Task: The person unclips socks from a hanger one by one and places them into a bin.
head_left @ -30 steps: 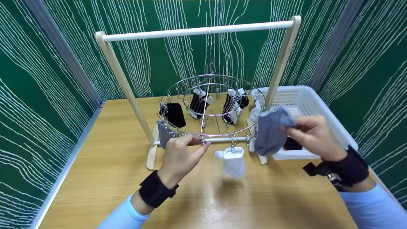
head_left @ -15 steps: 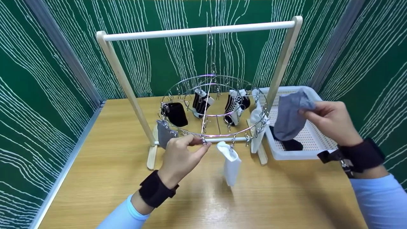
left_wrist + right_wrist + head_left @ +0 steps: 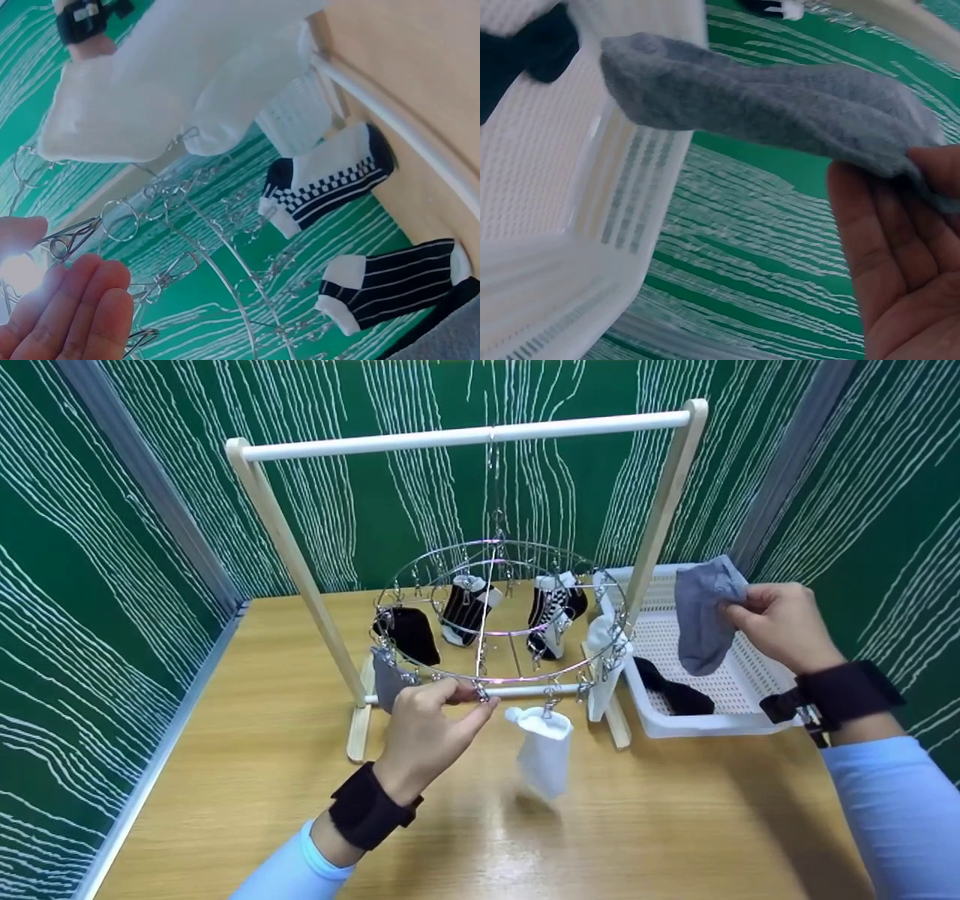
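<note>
My left hand pinches a metal clip at the front of the round sock hanger. In the left wrist view that clip sits between thumb and fingers. Out to the right, my right hand holds a grey sock by its cuff above the white basket; its toe hangs down. The right wrist view shows the sock pinched between thumb and fingertips. Beside the left hand, a white sock dangles from a clip.
Several socks hang round the ring: a black one, a striped one, a checkered one, another grey one. A wooden stand carries the hanger by its top bar. A black sock lies in the basket.
My right hand has carried the grey sock to the right, away from the ring, and slightly up. The white sock swings and turns on its clip. The left hand stays put.
</note>
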{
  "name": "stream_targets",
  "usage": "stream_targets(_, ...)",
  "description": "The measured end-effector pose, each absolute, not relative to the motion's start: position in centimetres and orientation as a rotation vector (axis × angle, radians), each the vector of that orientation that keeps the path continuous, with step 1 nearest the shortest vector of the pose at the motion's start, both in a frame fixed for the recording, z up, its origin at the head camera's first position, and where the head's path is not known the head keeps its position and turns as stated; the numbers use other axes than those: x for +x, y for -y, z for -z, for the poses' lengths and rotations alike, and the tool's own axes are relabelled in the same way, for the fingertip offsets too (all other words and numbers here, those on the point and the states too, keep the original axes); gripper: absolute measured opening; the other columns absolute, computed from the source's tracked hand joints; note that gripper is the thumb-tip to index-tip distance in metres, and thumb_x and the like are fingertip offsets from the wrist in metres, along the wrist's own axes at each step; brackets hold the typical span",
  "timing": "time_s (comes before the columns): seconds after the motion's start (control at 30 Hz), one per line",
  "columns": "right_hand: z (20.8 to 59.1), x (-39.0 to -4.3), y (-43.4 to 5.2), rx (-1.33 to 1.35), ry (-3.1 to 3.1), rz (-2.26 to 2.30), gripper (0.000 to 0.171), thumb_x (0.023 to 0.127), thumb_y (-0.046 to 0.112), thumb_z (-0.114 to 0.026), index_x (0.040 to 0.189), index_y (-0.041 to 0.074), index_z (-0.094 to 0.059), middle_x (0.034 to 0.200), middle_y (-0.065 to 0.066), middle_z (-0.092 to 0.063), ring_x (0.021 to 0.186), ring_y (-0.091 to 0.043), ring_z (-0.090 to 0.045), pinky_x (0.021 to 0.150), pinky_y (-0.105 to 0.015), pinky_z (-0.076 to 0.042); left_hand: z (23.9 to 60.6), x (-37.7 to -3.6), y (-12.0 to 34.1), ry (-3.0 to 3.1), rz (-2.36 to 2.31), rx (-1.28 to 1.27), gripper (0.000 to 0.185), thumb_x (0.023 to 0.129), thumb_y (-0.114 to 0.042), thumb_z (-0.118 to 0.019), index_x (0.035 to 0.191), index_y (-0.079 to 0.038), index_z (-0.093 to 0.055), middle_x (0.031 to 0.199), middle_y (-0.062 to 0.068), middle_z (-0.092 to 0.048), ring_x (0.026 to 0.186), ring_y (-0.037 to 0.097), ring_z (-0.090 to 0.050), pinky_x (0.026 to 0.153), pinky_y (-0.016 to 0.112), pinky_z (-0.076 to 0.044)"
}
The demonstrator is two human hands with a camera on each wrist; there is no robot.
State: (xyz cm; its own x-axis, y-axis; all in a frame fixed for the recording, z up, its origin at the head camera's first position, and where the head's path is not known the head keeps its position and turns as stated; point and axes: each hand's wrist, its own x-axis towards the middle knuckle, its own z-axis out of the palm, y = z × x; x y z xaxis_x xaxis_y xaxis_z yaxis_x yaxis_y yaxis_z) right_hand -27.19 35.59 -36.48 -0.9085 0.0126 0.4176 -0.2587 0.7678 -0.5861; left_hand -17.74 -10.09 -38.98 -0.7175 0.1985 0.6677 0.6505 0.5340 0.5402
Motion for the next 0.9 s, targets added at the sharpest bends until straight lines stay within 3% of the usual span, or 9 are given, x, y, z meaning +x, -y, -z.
stream_targets(0.1, 36.8, -28.2, -35.9, 0.167, 2.645, -0.799, 0.027, 0.098, 0.003, -0.069, 0.072, -0.004, -0.068, 0.056, 0.009, -0.05, 0.051, -0.003, -0.039, 0.046, -0.02, -0.029, 38.9, -17.7, 10.1, 2.241, 1.109, -0.684, 0.017, 0.089, -0.013, -0.09, 0.087, -0.002, -0.078, 0.088, 0.011, -0.083, 0.08, 0.024, -0.081, 0.077, 0.038, -0.067)
stream_targets(0.2, 37.1, -29.2, -36.1, 0.191, 2.707, -0.68, 0.038, 0.097, 0.0, -0.064, 0.062, 0.005, -0.051, 0.056, 0.004, -0.045, 0.053, -0.012, -0.041, 0.048, -0.024, -0.031, 39.0, -17.8, 10.1, 2.231, 1.11, -0.679, 0.017, 0.089, -0.014, -0.09, 0.085, -0.003, -0.077, 0.087, 0.01, -0.083, 0.079, 0.024, -0.081, 0.076, 0.039, -0.067)
stream_targets(0.3, 37.4, -30.2, -36.2, 0.209, 2.763, -0.59, 0.042, 0.095, 0.001, -0.062, 0.06, 0.013, -0.041, 0.056, 0.001, -0.044, 0.053, -0.019, -0.043, 0.05, -0.028, -0.033, 39.1, -17.8, 10.1, 2.223, 1.105, -0.675, 0.018, 0.089, -0.015, -0.09, 0.085, -0.003, -0.077, 0.086, 0.009, -0.083, 0.078, 0.023, -0.08, 0.074, 0.038, -0.066)
stream_targets(0.5, 38.6, -31.9, -36.3, 0.221, 2.844, -0.474, 0.038, 0.089, -0.001, -0.055, 0.059, 0.015, -0.039, 0.056, -0.004, -0.047, 0.055, -0.026, -0.046, 0.053, -0.037, -0.037, 38.9, -17.8, 10.0, 2.231, 1.122, -0.68, 0.017, 0.089, -0.014, -0.09, 0.085, -0.003, -0.078, 0.086, 0.009, -0.083, 0.078, 0.023, -0.08, 0.075, 0.039, -0.066)
stream_targets(0.63, 39.6, -32.7, -36.0, 0.228, 2.901, -0.414, 0.032, 0.084, -0.003, -0.054, 0.059, 0.012, -0.041, 0.06, -0.009, -0.05, 0.059, -0.032, -0.05, 0.056, -0.049, -0.044, 38.9, -17.9, 10.0, 2.237, 1.124, -0.684, 0.017, 0.089, -0.015, -0.09, 0.086, -0.003, -0.078, 0.087, 0.01, -0.083, 0.079, 0.023, -0.081, 0.076, 0.039, -0.066)
stream_targets(0.73, 40.4, -33.2, -35.4, 0.255, 2.953, -0.374, 0.022, 0.083, -0.002, -0.055, 0.063, 0.004, -0.05, 0.065, -0.018, -0.055, 0.062, -0.038, -0.056, 0.063, -0.061, -0.049, 39.0, -17.9, 10.0, 2.236, 1.112, -0.684, 0.018, 0.089, -0.015, -0.09, 0.086, -0.003, -0.078, 0.087, 0.009, -0.083, 0.079, 0.021, -0.081, 0.076, 0.038, -0.067)
stream_targets(0.9, 42.0, -33.8, -34.1, 0.3, 2.993, -0.353, 0.024, 0.092, 0.006, -0.056, 0.073, -0.008, -0.06, 0.071, -0.031, -0.063, 0.065, -0.047, -0.063, 0.068, -0.068, -0.053, 39.0, -17.9, 10.1, 2.238, 1.11, -0.68, 0.018, 0.089, -0.015, -0.09, 0.086, -0.003, -0.078, 0.087, 0.01, -0.083, 0.079, 0.022, -0.081, 0.076, 0.038, -0.067)
